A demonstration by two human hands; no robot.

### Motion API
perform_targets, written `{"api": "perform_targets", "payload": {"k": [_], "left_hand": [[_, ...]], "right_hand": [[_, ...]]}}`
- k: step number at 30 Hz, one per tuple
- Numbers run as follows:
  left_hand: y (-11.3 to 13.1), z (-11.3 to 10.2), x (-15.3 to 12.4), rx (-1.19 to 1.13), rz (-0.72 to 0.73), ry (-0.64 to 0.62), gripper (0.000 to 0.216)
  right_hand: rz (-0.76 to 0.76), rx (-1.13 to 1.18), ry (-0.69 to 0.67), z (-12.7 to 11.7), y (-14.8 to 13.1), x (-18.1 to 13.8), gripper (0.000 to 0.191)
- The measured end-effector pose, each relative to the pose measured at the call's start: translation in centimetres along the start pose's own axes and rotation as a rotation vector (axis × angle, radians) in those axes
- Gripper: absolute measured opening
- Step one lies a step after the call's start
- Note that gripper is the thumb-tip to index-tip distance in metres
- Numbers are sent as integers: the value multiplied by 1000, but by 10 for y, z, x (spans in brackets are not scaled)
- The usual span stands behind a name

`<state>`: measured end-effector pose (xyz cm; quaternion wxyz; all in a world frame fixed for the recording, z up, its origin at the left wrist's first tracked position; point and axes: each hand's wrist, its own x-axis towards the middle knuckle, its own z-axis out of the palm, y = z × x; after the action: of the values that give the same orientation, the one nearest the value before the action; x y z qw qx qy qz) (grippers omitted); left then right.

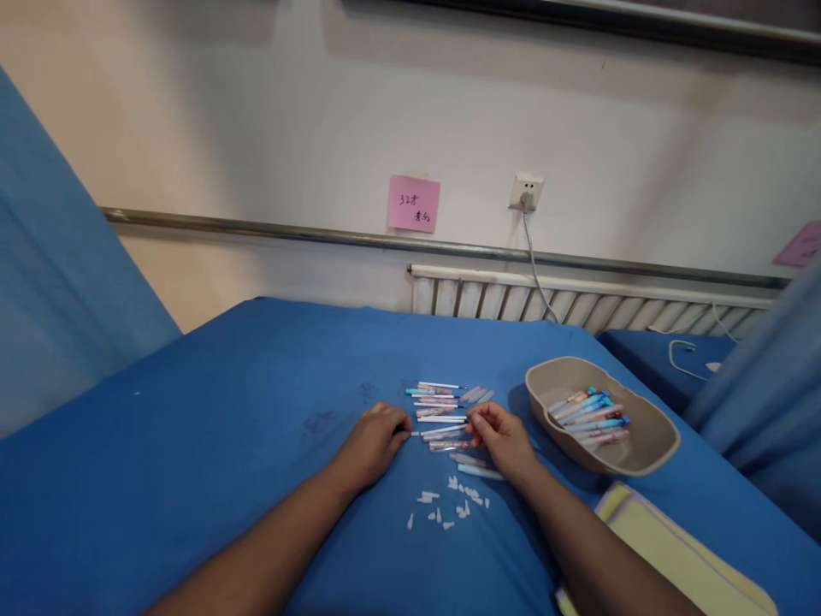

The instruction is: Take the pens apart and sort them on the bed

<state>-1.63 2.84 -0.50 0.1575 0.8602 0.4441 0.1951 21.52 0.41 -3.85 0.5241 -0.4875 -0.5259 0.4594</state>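
My left hand (374,438) rests on the blue table cover (192,445) with its fingers curled and pinched at the left end of a thin pen part (442,430). My right hand (502,435) is curled too, its fingertips pinching the right end of the same part. Several loose pen barrels and refills (442,398) lie in a scattered row just beyond both hands. Several small white caps or tips (452,505) lie between my forearms, close to me.
A beige oval tray (654,445) with several blue and pink pens (593,415) stands right of my right hand. A yellow cloth (673,547) lies at the near right. Behind are a radiator, a wall socket with cable, and pink notes. A blue curtain hangs left.
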Motion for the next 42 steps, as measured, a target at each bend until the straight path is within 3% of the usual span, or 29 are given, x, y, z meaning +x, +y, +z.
{"api": "perform_targets", "payload": {"k": [9, 14, 20, 30, 37, 42], "left_hand": [[2, -3, 0, -7, -26, -1, 8], [1, -5, -5, -58, 4, -30, 8], [7, -4, -5, -90, 34, -55, 8], [-3, -4, -3, -151, -113, 194, 15], [8, 5, 4, -111, -15, 153, 15], [20, 15, 15, -12, 77, 66, 17]], "right_hand": [[4, -256, -25, -19, 4, 4, 16], [-128, -604, -142, -29, -7, -2, 9], [-206, -730, -294, -22, -19, -7, 9], [-238, -877, -329, -18, -22, -5, 12], [-177, -964, -353, -14, -20, 1, 12], [-215, -1095, -344, -9, -24, -2, 12]]}}
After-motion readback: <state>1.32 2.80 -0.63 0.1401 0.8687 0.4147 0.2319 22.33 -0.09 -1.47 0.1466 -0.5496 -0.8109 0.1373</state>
